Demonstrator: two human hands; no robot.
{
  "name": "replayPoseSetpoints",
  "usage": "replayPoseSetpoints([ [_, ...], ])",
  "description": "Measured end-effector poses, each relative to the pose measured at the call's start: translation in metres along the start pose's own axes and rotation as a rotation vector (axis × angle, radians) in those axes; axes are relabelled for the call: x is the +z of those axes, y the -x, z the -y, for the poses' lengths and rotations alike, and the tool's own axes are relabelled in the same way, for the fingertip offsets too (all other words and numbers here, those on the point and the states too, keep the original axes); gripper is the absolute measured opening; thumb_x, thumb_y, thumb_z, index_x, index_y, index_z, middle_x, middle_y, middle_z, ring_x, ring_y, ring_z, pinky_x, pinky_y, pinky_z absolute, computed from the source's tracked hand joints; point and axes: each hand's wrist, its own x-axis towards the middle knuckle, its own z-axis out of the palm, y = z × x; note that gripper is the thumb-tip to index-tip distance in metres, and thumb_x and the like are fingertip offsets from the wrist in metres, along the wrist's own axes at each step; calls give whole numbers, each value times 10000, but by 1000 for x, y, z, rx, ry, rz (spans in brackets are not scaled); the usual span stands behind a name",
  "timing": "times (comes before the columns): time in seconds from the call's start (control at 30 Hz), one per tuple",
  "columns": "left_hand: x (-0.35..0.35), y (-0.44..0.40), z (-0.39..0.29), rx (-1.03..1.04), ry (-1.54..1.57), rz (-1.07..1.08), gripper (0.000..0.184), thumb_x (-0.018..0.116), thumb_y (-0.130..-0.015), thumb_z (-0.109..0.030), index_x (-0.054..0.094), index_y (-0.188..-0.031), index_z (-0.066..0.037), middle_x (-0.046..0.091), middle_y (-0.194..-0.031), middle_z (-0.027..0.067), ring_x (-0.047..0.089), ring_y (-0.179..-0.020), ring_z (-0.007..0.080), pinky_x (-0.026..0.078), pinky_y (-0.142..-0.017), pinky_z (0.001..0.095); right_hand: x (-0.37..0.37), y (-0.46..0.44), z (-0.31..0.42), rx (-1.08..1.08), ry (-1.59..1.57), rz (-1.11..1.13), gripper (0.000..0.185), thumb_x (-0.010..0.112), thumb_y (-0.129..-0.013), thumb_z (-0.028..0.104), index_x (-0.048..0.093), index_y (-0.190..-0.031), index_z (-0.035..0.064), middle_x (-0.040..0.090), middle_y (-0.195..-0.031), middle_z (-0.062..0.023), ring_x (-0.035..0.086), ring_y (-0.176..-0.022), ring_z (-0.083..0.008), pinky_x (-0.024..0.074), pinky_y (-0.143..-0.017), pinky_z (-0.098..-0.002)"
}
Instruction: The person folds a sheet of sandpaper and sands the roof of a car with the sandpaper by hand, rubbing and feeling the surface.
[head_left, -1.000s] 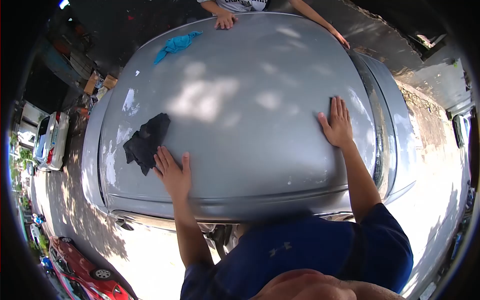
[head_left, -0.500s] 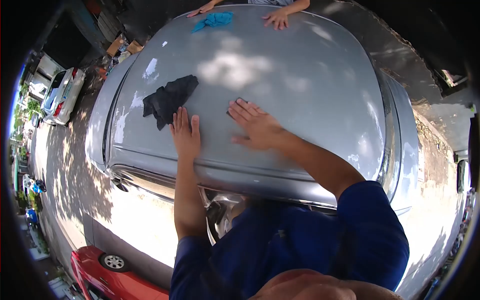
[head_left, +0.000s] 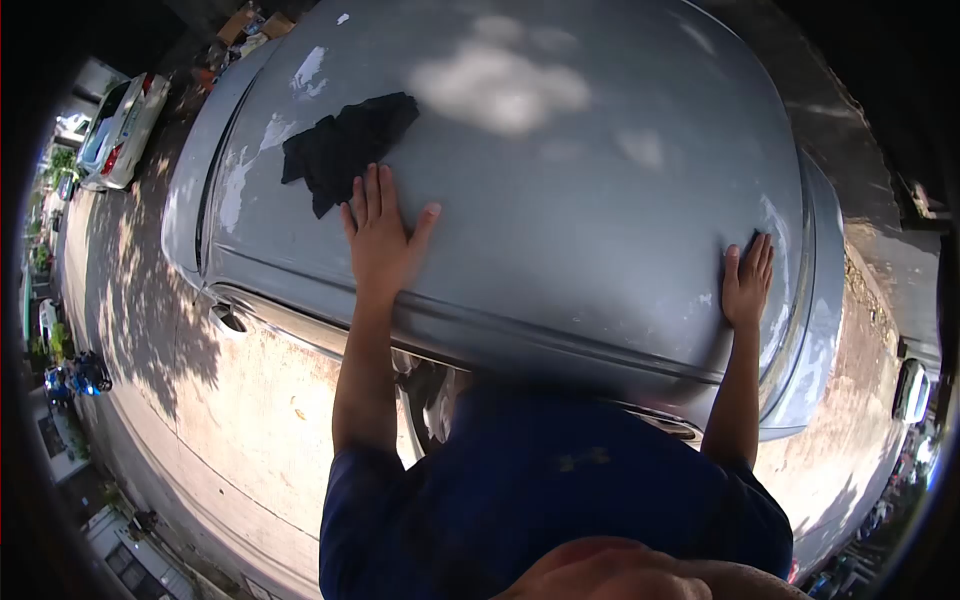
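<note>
A grey car roof (head_left: 560, 240) with dull and patchy paint spreads in front of me. My left hand (head_left: 382, 240) lies flat on it near the close edge, fingers apart and holding nothing. Just beyond its fingertips is a crumpled black cloth (head_left: 345, 150). Far to the right, my right hand (head_left: 745, 285) rests on the roof by the windshield-like end strip, fingers stretched and close together. A small dark piece (head_left: 757, 237) peeks out under its fingertips; most of it is hidden by the hand, and I cannot make out its kind.
The roof's side rail (head_left: 480, 335) runs between me and the panel. Below it, a car door stands ajar beside my body. A white car (head_left: 125, 130) is parked at the far left, and a blue motorbike (head_left: 78, 375) stands lower down. Cardboard boxes (head_left: 237, 22) lie beyond the car.
My right hand has slid from the roof's middle to its right end, taking the dark piece along. My left hand stays near the black cloth. Another person's hands and a blue cloth left the view.
</note>
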Motion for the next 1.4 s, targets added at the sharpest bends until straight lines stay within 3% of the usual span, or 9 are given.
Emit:
replayPoseSetpoints([
  [0.17,-5,9,3,-64,167,-93,824,352,-1121,-617,338,-1669,-1,318,-1756,182,234,-1646,374,140,-1342,551,29,-123,273,-402,-4,92,972,266,-1086,749,190,-1720,16,178,-1806,-166,124,-1680,-330,129,-1363,-462],
  [0.27,-5,11,8,-117,313,-124,777,332,-1136,-596,410,-1628,0,363,-1732,189,274,-1632,364,172,-1343,538,21,-47,414,-768,29,123,951,333,-1094,710,184,-1719,9,180,-1802,-185,140,-1675,-346,158,-1356,-473],
  [0.37,7,13,13,-36,198,-123,821,389,-1107,-641,417,-1626,-6,353,-1740,175,262,-1638,357,172,-1344,535,-14,54,432,-1078,18,186,904,463,-1092,602,205,-1711,-3,199,-1792,-208,173,-1664,-372,172,-1349,-507],
  [0.6,-9,18,4,-19,186,-86,956,528,-1017,-700,344,-1669,-24,275,-1771,181,206,-1656,364,152,-1344,555,-48,53,224,-850,-66,146,812,509,-1102,484,275,-1685,-30,268,-1755,-257,248,-1622,-451,252,-1315,-552],
  [0.77,-7,17,11,-25,153,-71,985,539,-1012,-695,297,-1690,-23,266,-1774,190,209,-1657,360,140,-1342,563,23,0,-110,-131,33,-18,839,325,-1146,591,239,-1697,-36,212,-1772,-266,186,-1652,-406,144,-1355,-508],
  [0.83,-13,14,9,-37,133,-64,987,551,-1006,-693,304,-1687,-22,274,-1771,189,213,-1655,362,143,-1339,570,43,39,-183,-119,229,15,839,316,-1148,587,221,-1701,-37,187,-1779,-263,164,-1656,-410,142,-1355,-512],
  [0.9,-12,11,9,-42,123,-56,981,559,-1005,-689,315,-1684,-25,282,-1768,188,219,-1654,365,144,-1338,575,42,81,-130,-162,112,-163,815,313,-1153,565,222,-1705,-28,194,-1777,-264,178,-1649,-431,153,-1346,-531],
  [1.17,-10,13,20,-71,185,-94,965,581,-981,-702,367,-1678,-70,306,-1762,178,209,-1656,377,122,-1338,588,-27,54,293,-944,-60,178,903,589,-1046,482,248,-1672,-72,263,-1757,-249,194,-1653,-412,180,-1341,-533],
  [1.4,-1,17,24,-396,69,-127,905,574,-986,-701,379,-1689,-165,287,-1775,175,198,-1653,416,118,-1317,642,-2,9,394,-1248,-93,276,912,516,-1073,582,248,-1690,-34,246,-1774,-215,164,-1664,-382,135,-1360,-478],
])
